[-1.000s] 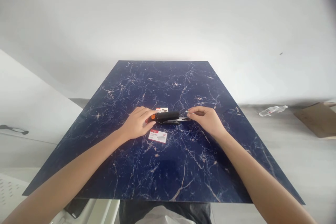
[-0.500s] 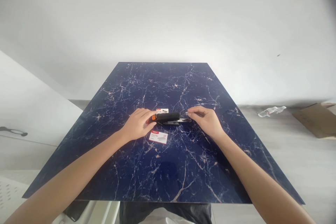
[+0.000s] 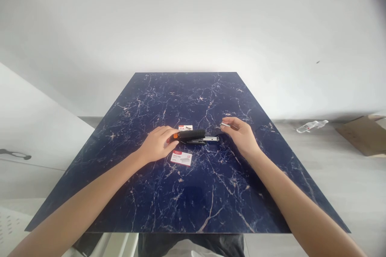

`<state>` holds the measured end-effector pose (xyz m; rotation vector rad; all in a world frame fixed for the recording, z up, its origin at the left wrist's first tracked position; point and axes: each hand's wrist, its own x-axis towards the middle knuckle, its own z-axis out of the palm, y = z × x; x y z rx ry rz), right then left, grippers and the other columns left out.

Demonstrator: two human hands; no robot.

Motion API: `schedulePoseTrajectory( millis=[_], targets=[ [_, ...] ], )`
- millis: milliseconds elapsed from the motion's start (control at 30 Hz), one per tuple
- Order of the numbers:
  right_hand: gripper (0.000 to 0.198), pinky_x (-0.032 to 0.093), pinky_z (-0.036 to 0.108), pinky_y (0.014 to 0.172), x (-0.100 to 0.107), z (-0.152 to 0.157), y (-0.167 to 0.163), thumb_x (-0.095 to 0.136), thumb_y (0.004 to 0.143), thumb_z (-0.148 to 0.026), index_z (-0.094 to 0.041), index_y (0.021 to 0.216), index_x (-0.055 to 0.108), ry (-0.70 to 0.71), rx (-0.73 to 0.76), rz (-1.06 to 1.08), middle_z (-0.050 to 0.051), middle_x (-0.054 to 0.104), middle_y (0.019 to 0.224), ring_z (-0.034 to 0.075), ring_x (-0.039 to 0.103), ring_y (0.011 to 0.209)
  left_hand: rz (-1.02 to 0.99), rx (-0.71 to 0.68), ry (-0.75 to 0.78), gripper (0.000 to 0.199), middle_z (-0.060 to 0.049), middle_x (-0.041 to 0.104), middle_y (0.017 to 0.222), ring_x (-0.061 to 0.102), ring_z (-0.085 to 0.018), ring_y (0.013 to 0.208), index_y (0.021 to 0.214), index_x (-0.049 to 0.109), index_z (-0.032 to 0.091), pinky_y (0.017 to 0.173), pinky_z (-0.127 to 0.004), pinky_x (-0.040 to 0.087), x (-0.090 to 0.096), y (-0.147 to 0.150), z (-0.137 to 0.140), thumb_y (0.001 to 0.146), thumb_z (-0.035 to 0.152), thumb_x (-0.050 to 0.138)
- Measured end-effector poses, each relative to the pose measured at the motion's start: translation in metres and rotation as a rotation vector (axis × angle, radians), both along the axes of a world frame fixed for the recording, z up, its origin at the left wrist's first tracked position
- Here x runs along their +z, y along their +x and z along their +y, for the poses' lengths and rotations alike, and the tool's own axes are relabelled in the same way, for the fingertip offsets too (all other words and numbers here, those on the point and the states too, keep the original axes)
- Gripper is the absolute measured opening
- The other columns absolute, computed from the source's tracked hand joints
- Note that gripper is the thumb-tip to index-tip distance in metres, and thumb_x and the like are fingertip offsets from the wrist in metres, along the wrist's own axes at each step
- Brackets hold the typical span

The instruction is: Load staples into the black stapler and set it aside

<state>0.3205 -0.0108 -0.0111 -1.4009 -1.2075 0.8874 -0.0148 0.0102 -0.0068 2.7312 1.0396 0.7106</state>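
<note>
My left hand is closed around the rear end of a black stapler with an orange patch near my thumb. The stapler lies on the table, its metal magazine sticking out to the right beyond the black top. Up and to the right of it, clear of the metal, my right hand pinches a short silver strip of staples between thumb and fingers. In front of the stapler lies a white and red card picturing staples. Another card is partly hidden behind the stapler.
The dark blue marble-patterned table ends at a white wall. On the floor to the right are a clear plastic bottle and a cardboard box. A white chair-like piece stands at lower left.
My right hand has moved slightly up and right, away from the stapler's magazine, with the strip of staples now tilted in its fingers. My left hand keeps its hold on the stapler.
</note>
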Motion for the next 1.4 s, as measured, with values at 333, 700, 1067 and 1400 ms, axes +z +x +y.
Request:
schedulePoseTrajectory(
  millis=[333, 700, 1067, 1400],
  targets=[
    [0.025, 0.054, 0.033, 0.108, 0.002, -0.001, -0.002, 0.088, 0.069, -0.024, -0.019, 0.092, 0.077, -0.232, 0.086, 0.472, 0.007, 0.075, 0.104, 0.023, 0.07, 0.11, -0.001, -0.003, -0.003, 0.033, -0.01, 0.069, 0.113, 0.066, -0.026, 0.105, 0.129, 0.057, 0.021, 0.089, -0.042, 0.053, -0.001, 0.0, 0.001, 0.098, 0.032, 0.056],
    [0.034, 0.049, 0.043, 0.113, 0.004, -0.004, -0.002, 0.087, 0.072, -0.035, -0.02, 0.102, 0.08, -0.22, 0.083, 0.288, 0.009, 0.077, 0.111, 0.027, 0.069, 0.114, 0.001, 0.0, -0.019, 0.034, -0.01, 0.069, 0.112, 0.066, -0.026, 0.102, 0.129, 0.059, 0.019, 0.088, -0.041, 0.055, 0.0, 0.0, 0.0, 0.097, 0.032, 0.057],
    [0.022, 0.059, 0.041, 0.091, 0.01, -0.011, -0.006, 0.073, 0.082, -0.032, -0.026, 0.102, 0.081, -0.093, 0.109, -0.364, 0.003, 0.079, 0.102, 0.024, 0.075, 0.09, -0.014, -0.01, -0.03, 0.033, -0.01, 0.068, 0.115, 0.066, -0.026, 0.105, 0.129, 0.058, 0.02, 0.09, -0.042, 0.055, -0.001, -0.001, 0.001, 0.097, 0.031, 0.057],
    [0.032, 0.06, 0.038, 0.093, 0.014, -0.022, -0.021, 0.065, 0.086, -0.02, -0.028, 0.116, 0.073, 0.179, 0.263, -0.509, 0.002, 0.076, 0.113, 0.022, 0.074, 0.102, -0.012, -0.019, -0.052, 0.033, -0.01, 0.068, 0.116, 0.065, -0.026, 0.106, 0.129, 0.057, 0.021, 0.091, -0.042, 0.054, 0.0, 0.0, 0.001, 0.099, 0.031, 0.056]
  ],
)
